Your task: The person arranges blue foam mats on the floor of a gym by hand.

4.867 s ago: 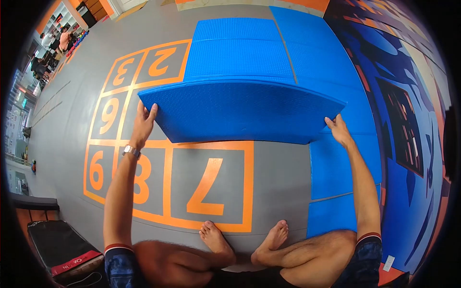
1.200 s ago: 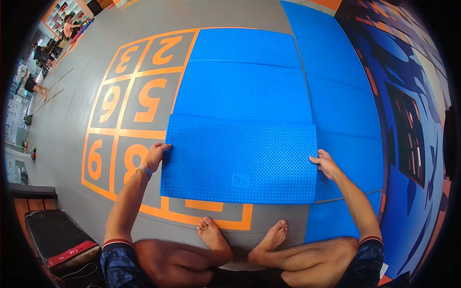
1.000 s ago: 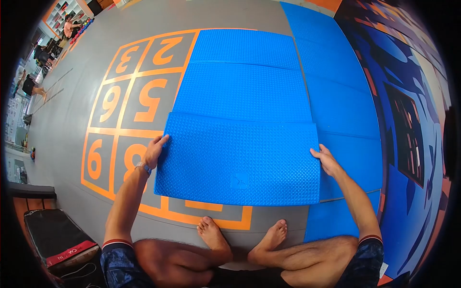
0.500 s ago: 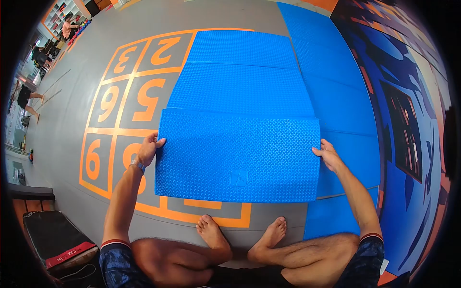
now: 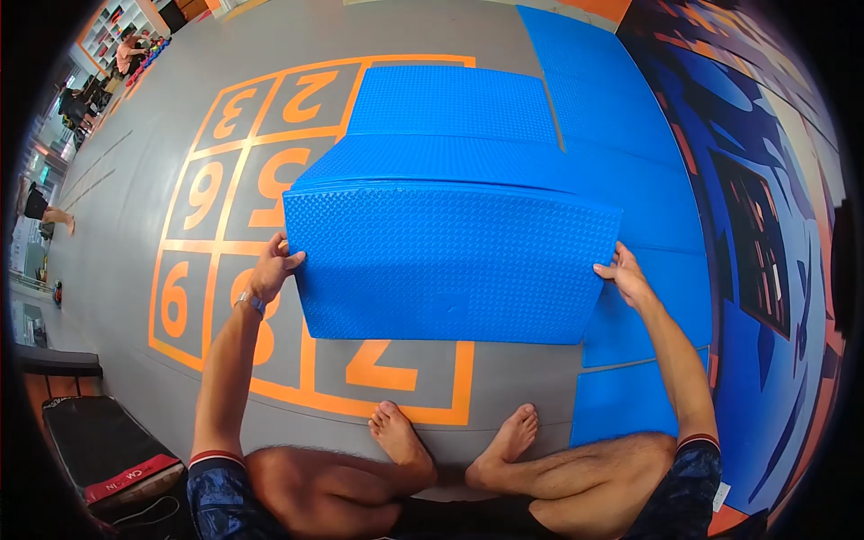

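A blue folding mat [image 5: 450,261] with a textured surface spans the space between my hands. Its near panel is tilted up, the middle panel slopes away behind a raised fold, and the far panel lies flat on the floor. At the near panel's left edge my left hand [image 5: 274,267] grips with the thumb on top; a band circles that wrist. My right hand [image 5: 624,273] pinches the right edge of the same panel. The fingers under the mat are partly hidden on both sides.
Orange numbered squares [image 5: 211,247] mark the grey floor. More blue mats [image 5: 643,297] lie along the right, beside a painted wall [image 5: 774,225]. A black padded item [image 5: 103,441] is at lower left. My bare feet are below the mat; people are far left.
The fold between the near and middle panels has risen, and the near panel's lower edge has moved away from my feet, uncovering more of the floor number. Both hands still hold the edges.
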`<act>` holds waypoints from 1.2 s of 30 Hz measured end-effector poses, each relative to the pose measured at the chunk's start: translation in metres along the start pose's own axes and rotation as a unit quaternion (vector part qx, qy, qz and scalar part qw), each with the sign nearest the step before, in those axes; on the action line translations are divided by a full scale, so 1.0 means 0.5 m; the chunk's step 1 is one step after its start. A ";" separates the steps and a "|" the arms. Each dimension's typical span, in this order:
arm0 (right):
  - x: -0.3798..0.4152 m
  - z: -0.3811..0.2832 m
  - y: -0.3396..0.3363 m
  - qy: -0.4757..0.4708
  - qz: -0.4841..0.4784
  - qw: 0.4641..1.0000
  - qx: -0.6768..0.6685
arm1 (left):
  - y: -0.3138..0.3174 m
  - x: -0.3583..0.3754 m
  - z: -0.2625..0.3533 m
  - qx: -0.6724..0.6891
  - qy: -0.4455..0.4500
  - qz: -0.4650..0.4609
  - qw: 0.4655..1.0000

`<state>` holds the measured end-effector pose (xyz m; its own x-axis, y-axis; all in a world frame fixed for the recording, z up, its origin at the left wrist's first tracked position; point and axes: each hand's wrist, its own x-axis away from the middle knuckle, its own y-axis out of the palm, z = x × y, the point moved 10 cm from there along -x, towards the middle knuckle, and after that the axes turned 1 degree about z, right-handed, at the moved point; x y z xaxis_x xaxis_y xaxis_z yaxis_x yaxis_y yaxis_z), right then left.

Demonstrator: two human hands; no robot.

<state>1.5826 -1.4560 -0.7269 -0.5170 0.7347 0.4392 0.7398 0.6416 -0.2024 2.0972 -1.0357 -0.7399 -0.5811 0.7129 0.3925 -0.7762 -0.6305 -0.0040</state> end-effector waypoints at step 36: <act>-0.001 -0.144 -0.064 -0.187 0.135 0.931 0.283 | 0.034 0.007 0.095 -0.155 -0.017 -0.037 0.987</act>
<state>1.5901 -1.4928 -0.6579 -0.5378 0.8431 -0.0083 0.5736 0.3586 -0.7364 2.0934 -1.0585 -0.6949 -0.5154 0.7396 0.4329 -0.8569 -0.4491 -0.2530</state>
